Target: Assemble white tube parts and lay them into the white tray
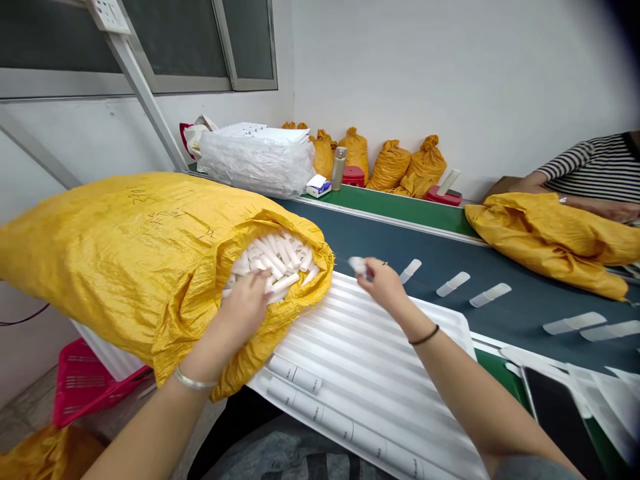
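Note:
A large yellow woven sack lies on its side, its mouth full of white plastic tubes. My left hand reaches into that mouth, fingers bent closed around a tube; its fingertips are partly hidden. Held out over the near edge of the conveyor belt, my right hand pinches a small white tube, slightly blurred. Below both hands is a ribbed white tray, where several tubes with dark print lie end to end in the grooves nearest me.
Several frosted tubes lie spaced along the belt. A phone rests at the right. Across the belt are another person's striped sleeve and a yellow sack. A plastic-wrapped stack stands behind; a pink basket is at lower left.

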Demonstrator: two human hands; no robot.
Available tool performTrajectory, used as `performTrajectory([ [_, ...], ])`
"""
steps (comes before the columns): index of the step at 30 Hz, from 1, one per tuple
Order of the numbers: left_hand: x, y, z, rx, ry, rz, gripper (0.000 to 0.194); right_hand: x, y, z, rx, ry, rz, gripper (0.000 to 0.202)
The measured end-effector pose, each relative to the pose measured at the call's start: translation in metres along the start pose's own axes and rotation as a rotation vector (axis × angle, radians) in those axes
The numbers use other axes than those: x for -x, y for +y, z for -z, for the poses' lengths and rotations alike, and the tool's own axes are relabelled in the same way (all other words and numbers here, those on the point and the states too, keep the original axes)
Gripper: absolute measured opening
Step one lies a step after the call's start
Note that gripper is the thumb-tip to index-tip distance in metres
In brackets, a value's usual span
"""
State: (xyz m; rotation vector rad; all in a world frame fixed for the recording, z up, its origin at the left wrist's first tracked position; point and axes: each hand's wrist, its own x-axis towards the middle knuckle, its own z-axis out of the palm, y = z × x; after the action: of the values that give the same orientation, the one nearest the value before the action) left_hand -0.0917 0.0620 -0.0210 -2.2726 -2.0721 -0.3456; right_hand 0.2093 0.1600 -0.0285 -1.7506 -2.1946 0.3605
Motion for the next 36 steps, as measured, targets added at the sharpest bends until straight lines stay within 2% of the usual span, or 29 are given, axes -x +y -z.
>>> performTrajectory([
  [3, -0.015, -0.051, -0.007, -0.061, -0.081, 0.152, 0.031, -0.039, 0.031, -0.006, 0.055, 0.007, -0.201, 0.027],
  [5, -0.017, -0.07, -0.014, -0.077, -0.113, 0.195, 0.027, -0.053, 0.046, -0.005, 0.083, -0.051, -0.278, 0.022],
  [7, -0.014, -0.077, -0.021, -0.073, -0.111, 0.217, 0.027, -0.06, 0.054, 0.001, 0.108, -0.116, -0.313, 0.02],
  [10, -0.01, -0.07, -0.023, -0.003, -0.054, 0.185, 0.027, -0.056, 0.048, 0.017, 0.163, -0.184, -0.322, 0.021],
  [12, -0.007, -0.059, -0.019, 0.067, -0.009, 0.127, 0.026, -0.038, 0.029, 0.023, 0.186, -0.218, -0.269, 0.022],
  [14, -0.004, -0.044, -0.012, 0.179, 0.065, 0.05, 0.027, -0.002, -0.002, 0.019, 0.162, -0.267, -0.139, 0.025],
  [17, 0.002, -0.014, -0.002, 0.482, 0.214, -0.045, 0.025, 0.07, -0.053, -0.008, 0.042, -0.423, 0.143, 0.019],
  [18, 0.004, -0.004, 0.0, 0.607, 0.255, -0.048, 0.024, 0.092, -0.066, -0.02, 0.012, -0.492, 0.343, 0.022],
  [20, 0.008, 0.015, 0.004, 0.879, 0.295, 0.005, 0.025, 0.126, -0.081, -0.04, 0.031, -0.545, 0.528, 0.024],
  [22, 0.011, 0.028, 0.006, 1.192, 0.318, 0.088, 0.031, 0.14, -0.081, -0.052, -0.027, -0.511, 0.579, 0.023],
  [24, 0.014, 0.037, 0.009, 1.481, 0.298, 0.164, 0.04, 0.136, -0.072, -0.052, -0.232, -0.41, 0.517, 0.026],
  [26, 0.017, 0.043, 0.011, 1.675, 0.233, 0.238, 0.046, 0.122, -0.06, -0.042, -0.534, -0.29, 0.391, 0.028],
  [28, 0.02, 0.048, 0.011, 1.775, 0.143, 0.298, 0.046, 0.106, -0.053, -0.025, -0.807, -0.202, 0.285, 0.025],
  [29, 0.022, 0.05, 0.01, 1.79, 0.108, 0.314, 0.046, 0.099, -0.051, -0.015, -0.896, -0.169, 0.27, 0.025],
  [31, 0.025, 0.054, 0.009, 1.756, 0.07, 0.322, 0.043, 0.089, -0.05, 0.003, -0.935, -0.092, 0.338, 0.028],
  [34, 0.027, 0.058, 0.009, 1.551, 0.079, 0.291, 0.037, 0.083, -0.048, 0.022, -0.737, 0.041, 0.559, 0.031],
  [36, 0.028, 0.06, 0.014, 1.361, 0.044, 0.212, 0.03, 0.081, -0.046, 0.028, -0.622, 0.071, 0.687, 0.035],
])
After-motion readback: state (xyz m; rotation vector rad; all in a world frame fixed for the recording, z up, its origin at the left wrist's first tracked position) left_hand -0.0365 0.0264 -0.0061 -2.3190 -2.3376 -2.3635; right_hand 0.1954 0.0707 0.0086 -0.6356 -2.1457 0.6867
